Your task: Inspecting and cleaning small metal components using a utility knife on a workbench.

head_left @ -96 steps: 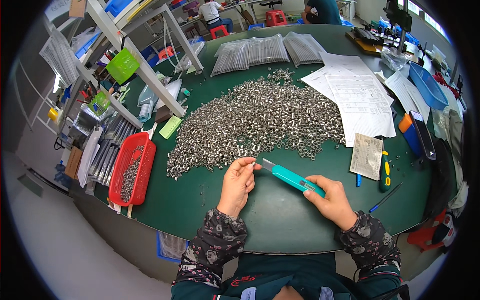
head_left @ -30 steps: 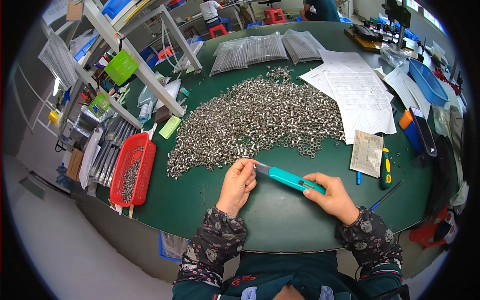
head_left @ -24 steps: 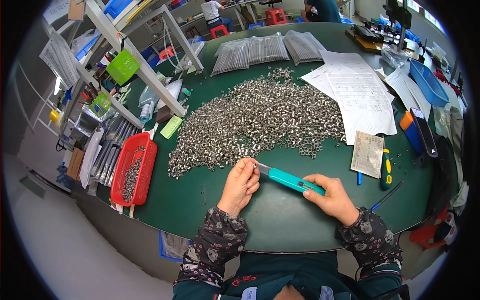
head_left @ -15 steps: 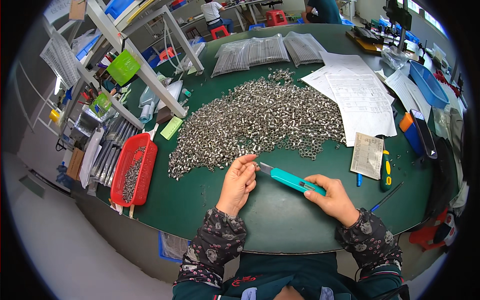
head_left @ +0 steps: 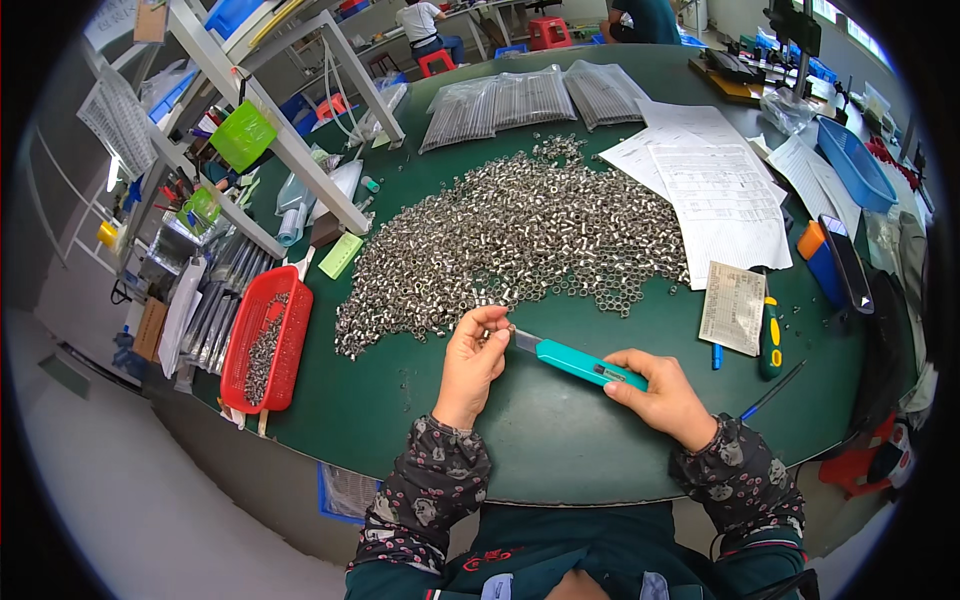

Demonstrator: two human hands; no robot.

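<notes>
My right hand (head_left: 662, 396) grips the rear of a teal utility knife (head_left: 580, 361) whose blade points left. The blade tip meets a small metal part (head_left: 492, 335) pinched in the fingers of my left hand (head_left: 471, 363). Both hands hover over the green table (head_left: 400, 400), just in front of a wide heap of small silver metal rings (head_left: 520, 235).
A red basket (head_left: 266, 340) with more metal parts sits at the left edge. Papers (head_left: 715, 195), a blue tray (head_left: 855, 165), an orange phone-like object (head_left: 822, 262), a screwdriver (head_left: 769, 335) and bagged parts (head_left: 525, 95) lie right and far. Shelving (head_left: 250, 110) stands left. People sit beyond the table.
The knife tip and my left hand have stayed together, shifting only slightly; the small part keeps being worked at the blade. Nothing else on the table has moved.
</notes>
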